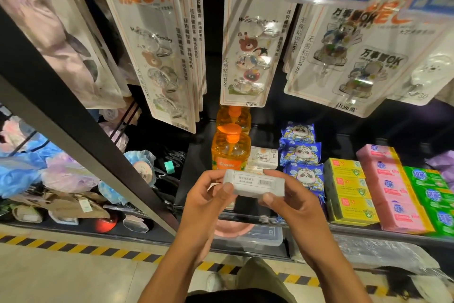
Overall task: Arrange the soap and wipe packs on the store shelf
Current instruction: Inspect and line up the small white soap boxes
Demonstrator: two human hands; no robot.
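Both hands are on one small white box [255,183], held up in front of the shelf [383,232] and not resting on it. The left hand [208,195] has the box's left end, with the thumb curled onto the near face and the other fingers wrapped round the far side. The right hand [291,200] does the same at the right end, thumb on the near bottom edge and fingers curled over the top. So both sets of fingers are clamped on the box, and the barcode label faces up between them.

Just past the left fingers stands an orange bottle [231,152] with a pump top, and a second one sits right behind it. Past the fingertips in the middle, right beside the bottle, a spare box [262,157] lies on the shelf. To the right of the right hand's fingers runs a row of blue panda packs [304,176], the front one close to the knuckles. Further right you get yellow boxes [348,189], then pink packs [393,194], then green packs [432,194], each in a row running front to back. Up above the fingers, hook cards [250,52] hang down.
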